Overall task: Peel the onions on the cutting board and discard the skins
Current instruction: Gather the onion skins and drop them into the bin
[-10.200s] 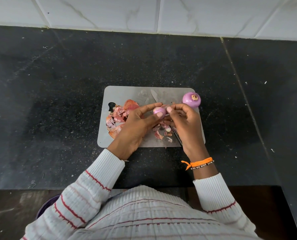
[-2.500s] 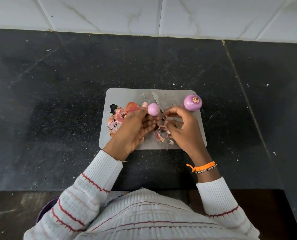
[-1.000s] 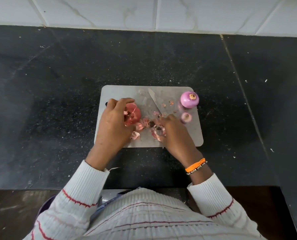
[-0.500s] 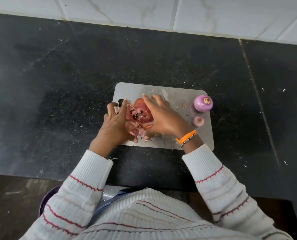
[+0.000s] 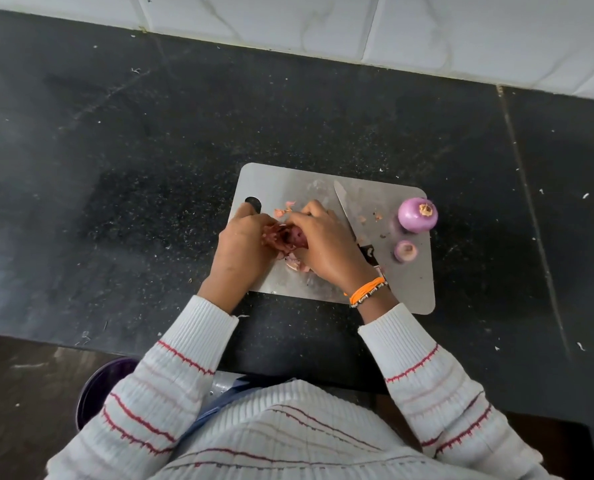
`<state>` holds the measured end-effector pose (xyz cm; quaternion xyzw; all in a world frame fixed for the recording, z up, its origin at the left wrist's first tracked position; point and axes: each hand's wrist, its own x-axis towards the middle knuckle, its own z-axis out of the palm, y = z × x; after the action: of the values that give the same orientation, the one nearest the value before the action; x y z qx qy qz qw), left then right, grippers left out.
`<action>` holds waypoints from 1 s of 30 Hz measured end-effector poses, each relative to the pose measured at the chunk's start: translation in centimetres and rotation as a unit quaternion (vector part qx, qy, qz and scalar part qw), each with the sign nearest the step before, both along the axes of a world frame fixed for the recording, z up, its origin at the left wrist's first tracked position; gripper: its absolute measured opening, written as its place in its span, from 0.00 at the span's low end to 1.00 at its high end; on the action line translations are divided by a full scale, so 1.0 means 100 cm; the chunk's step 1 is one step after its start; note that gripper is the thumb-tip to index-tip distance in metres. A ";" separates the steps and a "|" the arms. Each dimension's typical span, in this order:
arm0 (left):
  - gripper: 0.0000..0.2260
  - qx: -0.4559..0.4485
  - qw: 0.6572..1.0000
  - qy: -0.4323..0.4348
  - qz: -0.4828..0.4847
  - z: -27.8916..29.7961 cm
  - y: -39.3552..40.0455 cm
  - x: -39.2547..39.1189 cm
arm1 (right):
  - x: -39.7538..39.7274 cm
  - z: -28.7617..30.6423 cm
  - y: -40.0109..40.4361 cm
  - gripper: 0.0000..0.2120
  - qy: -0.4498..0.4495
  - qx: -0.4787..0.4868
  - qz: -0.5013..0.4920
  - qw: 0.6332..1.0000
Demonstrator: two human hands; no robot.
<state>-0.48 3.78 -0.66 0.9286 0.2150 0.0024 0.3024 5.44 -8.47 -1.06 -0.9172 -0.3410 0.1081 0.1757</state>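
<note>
head | left hand (image 5: 241,244) and right hand (image 5: 326,244) cupped around onion skins (image 5: 281,237) | cutting board (image 5: 409,289) | no legible writing

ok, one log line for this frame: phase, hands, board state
phase: gathering skins | left hand + right hand: cupped round onion skins | cutting board: two peeled onions, knife

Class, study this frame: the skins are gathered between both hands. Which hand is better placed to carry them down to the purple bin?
Probably left. The left hand cups the onion skins on the side where the purple bin shows below the counter; the right hand would have to cross the body.
</note>
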 end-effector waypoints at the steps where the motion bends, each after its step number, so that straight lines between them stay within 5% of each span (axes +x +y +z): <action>1: 0.10 0.001 1.000 -0.015 0.005 -0.003 -0.001 -0.001 | -0.001 -0.002 -0.001 0.20 -0.003 0.010 -0.004 1.000; 9: 0.07 -0.028 0.997 -0.057 0.039 -0.008 -0.006 0.000 | 0.001 -0.001 -0.006 0.13 0.027 0.097 -0.031 0.994; 18: 0.06 -0.126 0.981 -0.082 0.122 0.001 0.000 -0.016 | 0.012 0.018 -0.017 0.10 0.203 0.200 -0.078 0.955; 30: 0.13 -0.276 0.904 -0.180 0.271 0.020 0.039 -0.117 | -0.054 0.035 0.060 0.12 0.375 0.256 0.045 0.890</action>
<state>-12.20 7.65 1.39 0.6976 0.3924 0.1922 0.5678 0.04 -2.48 2.45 -0.7154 -0.3062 0.3603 0.5144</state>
